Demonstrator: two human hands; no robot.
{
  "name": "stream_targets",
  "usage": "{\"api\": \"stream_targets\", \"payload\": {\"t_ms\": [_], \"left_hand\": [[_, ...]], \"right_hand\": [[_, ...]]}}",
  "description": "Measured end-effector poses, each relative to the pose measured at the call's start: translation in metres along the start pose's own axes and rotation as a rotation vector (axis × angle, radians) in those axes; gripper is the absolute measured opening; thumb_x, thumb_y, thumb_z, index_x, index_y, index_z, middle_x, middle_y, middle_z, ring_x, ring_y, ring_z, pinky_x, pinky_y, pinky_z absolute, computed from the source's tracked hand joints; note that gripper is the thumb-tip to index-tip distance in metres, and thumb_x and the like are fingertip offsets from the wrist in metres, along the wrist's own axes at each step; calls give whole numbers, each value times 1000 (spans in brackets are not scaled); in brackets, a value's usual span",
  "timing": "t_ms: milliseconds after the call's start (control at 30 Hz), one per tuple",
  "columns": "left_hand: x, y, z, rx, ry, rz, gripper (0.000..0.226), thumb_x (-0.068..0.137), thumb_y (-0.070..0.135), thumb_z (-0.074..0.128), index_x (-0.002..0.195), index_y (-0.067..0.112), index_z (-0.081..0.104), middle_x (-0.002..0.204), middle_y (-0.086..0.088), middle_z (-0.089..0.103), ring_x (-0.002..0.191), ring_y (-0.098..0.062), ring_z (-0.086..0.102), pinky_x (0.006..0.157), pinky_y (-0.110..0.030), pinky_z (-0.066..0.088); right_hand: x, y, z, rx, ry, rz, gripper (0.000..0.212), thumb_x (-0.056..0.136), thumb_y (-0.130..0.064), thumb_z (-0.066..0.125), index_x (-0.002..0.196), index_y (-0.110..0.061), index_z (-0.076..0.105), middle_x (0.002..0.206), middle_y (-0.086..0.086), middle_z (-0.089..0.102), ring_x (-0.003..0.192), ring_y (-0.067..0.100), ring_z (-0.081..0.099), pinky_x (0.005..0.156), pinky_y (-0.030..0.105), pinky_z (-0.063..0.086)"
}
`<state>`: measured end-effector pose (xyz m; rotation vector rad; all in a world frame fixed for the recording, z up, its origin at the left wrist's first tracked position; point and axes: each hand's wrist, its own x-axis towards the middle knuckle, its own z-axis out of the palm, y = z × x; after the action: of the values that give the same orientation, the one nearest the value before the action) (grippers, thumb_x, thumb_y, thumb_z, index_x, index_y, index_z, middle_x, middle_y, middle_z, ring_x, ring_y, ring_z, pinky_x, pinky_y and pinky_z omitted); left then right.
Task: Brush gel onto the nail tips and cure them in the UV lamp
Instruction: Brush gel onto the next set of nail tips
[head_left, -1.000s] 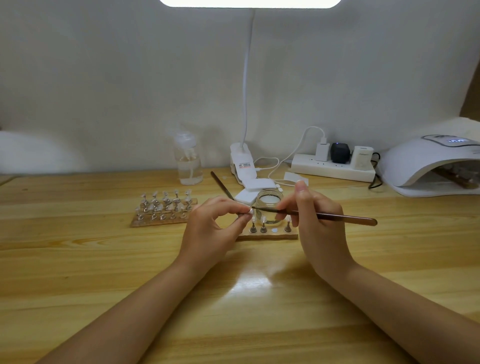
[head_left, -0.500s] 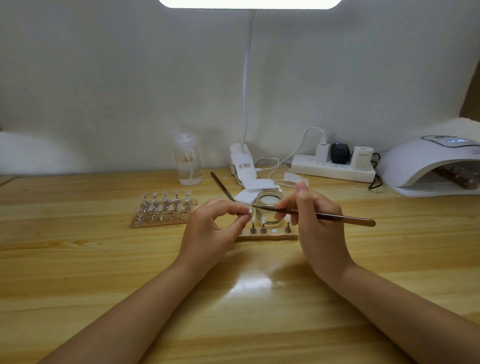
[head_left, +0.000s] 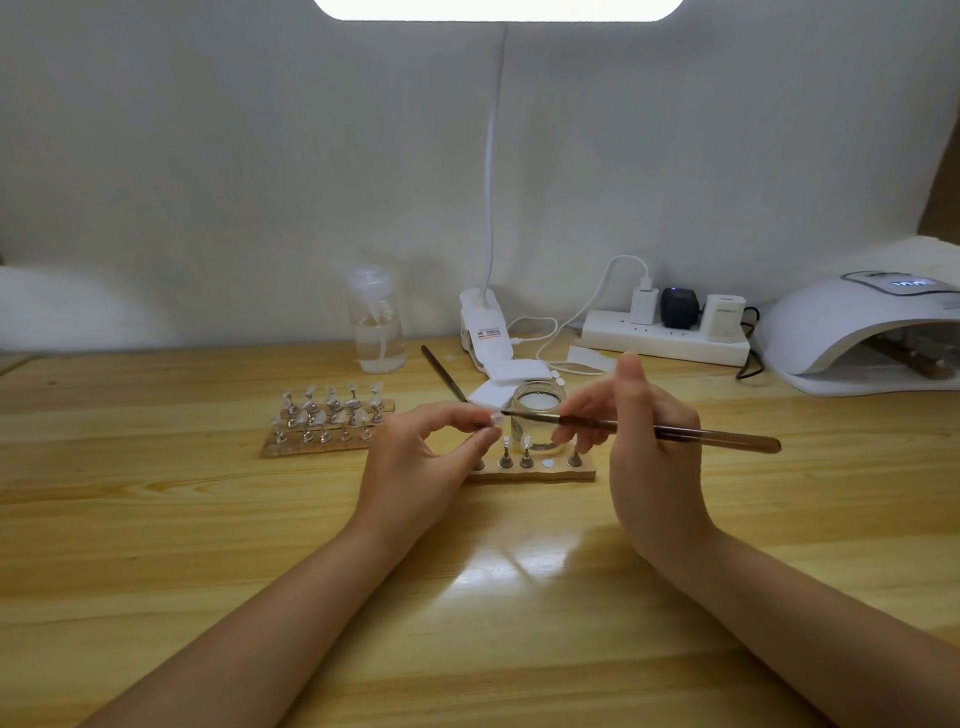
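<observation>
1. Head view: a nail tip (head_left: 494, 417) is pinched between thumb and forefinger of the left hand (head_left: 415, 457), above the near rack (head_left: 535, 470).
2. The brush (head_left: 644, 428) is gripped by the fingers of the right hand (head_left: 644, 447); its bristles are touching the tip.
3. The gel jar (head_left: 538, 415) is placed just behind the rack; the UV lamp (head_left: 862, 332) is standing well apart, at the far right.
4. For a good coat, the tip should be kept steady and the gel drawn in thin, even strokes, away from the fingers (head_left: 480, 441).
5. Flooding of the edges should be avoided before curing.
</observation>
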<state>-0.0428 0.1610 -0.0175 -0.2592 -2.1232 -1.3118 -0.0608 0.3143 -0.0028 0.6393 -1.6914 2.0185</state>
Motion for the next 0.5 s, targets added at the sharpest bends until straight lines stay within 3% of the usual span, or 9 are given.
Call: {"api": "stream_targets", "payload": {"t_ms": [167,300,367,500], "left_hand": [[1,1,1,18,7,-7,14,73,7,73,77,20,71,78,15,67,76,6,62,71,-5,43],[0,2,0,0,-33,41,14,74,5,72,82,17,72,84,11,69,81,-1,64,76,-29,54],[1,2,-1,-8,-58,55,12,74,7,71,84,12,73,84,5,69,82,-6,64,73,-38,56],[0,3,-1,-14,-74,67,12,73,9,72,85,9,74,84,2,70,80,-10,64,72,-42,55]], "right_hand": [[5,-5,-5,-18,41,72,52,82,-53,26,72,-20,65,53,0,67,41,14,61,41,14,41],[5,0,-8,-94,37,84,57,83,-54,27,65,-15,66,37,5,53,33,13,51,39,16,41],[6,3,-8,-117,2,49,50,83,-50,34,64,-15,65,41,5,55,38,14,53,41,19,45],[7,9,-10,-374,-192,-196,15,84,-28,65,83,-13,64,74,-5,67,68,3,64,63,16,49]]}}
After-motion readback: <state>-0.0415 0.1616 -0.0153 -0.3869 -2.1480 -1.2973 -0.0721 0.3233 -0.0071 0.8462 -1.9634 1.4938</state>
